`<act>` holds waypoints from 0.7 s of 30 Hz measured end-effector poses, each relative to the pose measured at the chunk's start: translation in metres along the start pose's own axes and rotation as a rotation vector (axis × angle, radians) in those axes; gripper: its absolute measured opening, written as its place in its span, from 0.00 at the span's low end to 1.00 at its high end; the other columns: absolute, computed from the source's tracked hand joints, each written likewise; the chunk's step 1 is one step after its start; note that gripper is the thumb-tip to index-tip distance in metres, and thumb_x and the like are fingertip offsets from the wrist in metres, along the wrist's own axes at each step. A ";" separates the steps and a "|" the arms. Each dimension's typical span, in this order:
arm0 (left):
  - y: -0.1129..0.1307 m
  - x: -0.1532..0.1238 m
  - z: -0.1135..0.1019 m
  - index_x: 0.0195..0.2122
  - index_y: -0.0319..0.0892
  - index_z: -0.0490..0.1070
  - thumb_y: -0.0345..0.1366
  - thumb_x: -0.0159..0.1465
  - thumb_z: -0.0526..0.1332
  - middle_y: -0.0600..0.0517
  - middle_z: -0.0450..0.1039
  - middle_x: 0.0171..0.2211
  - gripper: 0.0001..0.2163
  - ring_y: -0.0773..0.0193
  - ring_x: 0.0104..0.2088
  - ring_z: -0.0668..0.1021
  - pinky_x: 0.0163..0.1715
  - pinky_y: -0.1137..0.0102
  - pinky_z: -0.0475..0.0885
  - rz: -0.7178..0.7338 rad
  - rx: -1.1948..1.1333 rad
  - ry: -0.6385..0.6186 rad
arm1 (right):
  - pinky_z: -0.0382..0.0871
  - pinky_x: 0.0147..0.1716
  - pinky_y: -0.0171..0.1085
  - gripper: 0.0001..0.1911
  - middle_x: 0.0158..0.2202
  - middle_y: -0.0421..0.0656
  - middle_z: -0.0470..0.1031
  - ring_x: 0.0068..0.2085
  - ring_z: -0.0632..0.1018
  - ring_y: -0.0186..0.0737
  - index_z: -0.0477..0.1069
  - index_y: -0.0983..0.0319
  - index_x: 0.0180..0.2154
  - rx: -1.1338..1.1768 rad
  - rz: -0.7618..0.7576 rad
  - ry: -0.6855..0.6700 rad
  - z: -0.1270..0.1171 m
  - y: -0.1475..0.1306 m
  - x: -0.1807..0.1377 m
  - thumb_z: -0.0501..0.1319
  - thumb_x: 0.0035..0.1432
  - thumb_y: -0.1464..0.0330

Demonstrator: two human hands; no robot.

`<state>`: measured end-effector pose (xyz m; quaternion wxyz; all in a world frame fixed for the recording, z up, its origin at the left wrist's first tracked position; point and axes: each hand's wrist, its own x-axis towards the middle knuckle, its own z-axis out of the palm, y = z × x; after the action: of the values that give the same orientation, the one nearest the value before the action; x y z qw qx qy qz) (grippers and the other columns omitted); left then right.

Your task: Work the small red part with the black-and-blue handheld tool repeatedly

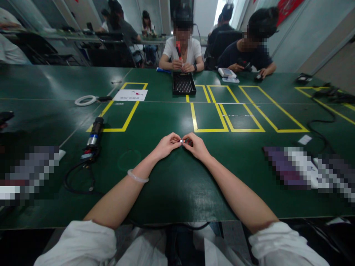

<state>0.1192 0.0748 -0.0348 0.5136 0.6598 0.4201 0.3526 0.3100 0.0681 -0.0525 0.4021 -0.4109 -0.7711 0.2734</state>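
Observation:
My left hand (167, 145) and my right hand (196, 145) meet over the middle of the green table (172, 177). Their fingertips pinch a tiny red and silver part (183, 141) between them, just above the table top. Both hands have the fingers curled in. A pale bangle (137, 177) sits on my left wrist. The part is too small to name more closely.
A black electric screwdriver (93, 137) with its cable lies to the left. A black tray (183, 83) stands at the far side in front of a seated person. A white cable coil (85, 100) and a paper sheet (131, 95) lie far left. Yellow tape boxes mark the table.

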 end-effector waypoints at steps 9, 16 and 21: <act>0.006 -0.001 -0.007 0.46 0.40 0.69 0.43 0.59 0.63 0.47 0.74 0.43 0.17 0.61 0.44 0.77 0.48 0.63 0.70 -0.031 0.059 -0.122 | 0.63 0.28 0.33 0.09 0.28 0.37 0.70 0.25 0.68 0.32 0.69 0.61 0.38 0.172 0.142 -0.023 0.001 0.002 0.002 0.61 0.55 0.65; 0.025 -0.025 -0.039 0.59 0.45 0.64 0.49 0.61 0.59 0.44 0.71 0.54 0.26 0.54 0.54 0.73 0.55 0.60 0.66 -0.011 0.536 -0.207 | 0.62 0.27 0.33 0.10 0.24 0.35 0.67 0.24 0.68 0.32 0.69 0.61 0.38 0.215 0.176 -0.056 0.001 0.005 0.003 0.62 0.54 0.65; 0.025 -0.060 -0.100 0.61 0.41 0.62 0.54 0.62 0.54 0.41 0.64 0.60 0.30 0.48 0.60 0.67 0.59 0.56 0.61 -0.099 1.052 -0.019 | 0.62 0.28 0.33 0.10 0.24 0.35 0.67 0.25 0.68 0.32 0.69 0.61 0.38 0.204 0.181 -0.071 0.000 0.003 0.003 0.62 0.53 0.65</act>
<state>0.0106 0.0544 0.0095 0.1329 0.8108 0.5665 0.0634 0.3099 0.0722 -0.0537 0.3878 -0.4258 -0.7129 0.4001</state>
